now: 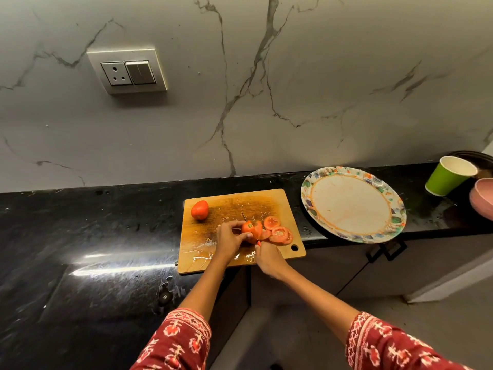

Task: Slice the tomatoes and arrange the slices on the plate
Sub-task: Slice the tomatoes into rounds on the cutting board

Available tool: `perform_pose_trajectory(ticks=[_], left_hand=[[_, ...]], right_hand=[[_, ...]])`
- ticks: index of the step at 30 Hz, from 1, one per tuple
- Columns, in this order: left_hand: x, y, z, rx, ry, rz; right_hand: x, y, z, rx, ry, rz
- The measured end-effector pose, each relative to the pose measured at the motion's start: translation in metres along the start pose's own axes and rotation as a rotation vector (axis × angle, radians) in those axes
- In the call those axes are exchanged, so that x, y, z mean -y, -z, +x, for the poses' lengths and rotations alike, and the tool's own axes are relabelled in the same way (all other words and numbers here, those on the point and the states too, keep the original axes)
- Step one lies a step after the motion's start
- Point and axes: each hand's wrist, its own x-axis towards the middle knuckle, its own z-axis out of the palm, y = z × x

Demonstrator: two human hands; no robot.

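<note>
Tomatoes number two on the rectangular wooden cutting board (234,204): one smooth, round, whole red tomato (199,210) at the board's ten o'clock corner, and a glossy red half-cut tomato (250,228) near the middle. At three o'clock from the cut one lie about three round, wet, pale-fleshed tomato slices (278,231), overlapping each other. The board's surface is scored and damp, with a round hanging hole at its five o'clock corner.

Both hands are at work. The left hand (229,237) curls its fingers and thumb round the half-cut tomato. The right hand (268,259) grips the red handle of a thin-bladed knife (244,215), the blade running across the tomato toward twelve o'clock.

One round paper plate with a floral rim (354,236) rests on the speckled black stone counter (93,236) at three o'clock from the board, overhanging the counter's front edge, bare of slices. Farther toward three o'clock stand one green paper cup (445,180) and a pink bowl (484,198), cut off by the frame.
</note>
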Motion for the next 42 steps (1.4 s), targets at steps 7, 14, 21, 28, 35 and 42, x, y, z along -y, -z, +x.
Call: perform_pose_trajectory(ticks=[7,14,21,28,35,42], left_hand=[[0.003,0.002,0.003,0.010,0.000,-0.013],[0.006,-0.001,0.005,0.030,-0.002,0.001],[0.011,-0.003,0.010,0.023,0.021,0.074],[0.021,0.005,0.010,0.063,0.009,0.064],[0.025,0.009,0.000,0.139,0.019,0.062],[0.025,0.000,-0.009,0.054,-0.011,0.118]], right_hand=[[-0.022,-0.012,-0.016,0.043,-0.073,-0.080],[-0.007,-0.006,-0.005,0.051,-0.083,-0.034],[-0.016,-0.003,-0.032,0.049,-0.112,-0.102],[-0.024,-0.002,-0.055,-0.035,-0.027,-0.366],[-0.023,0.000,-0.050,-0.074,0.017,-0.402],[-0.024,0.003,-0.048,-0.080,0.026,-0.435]])
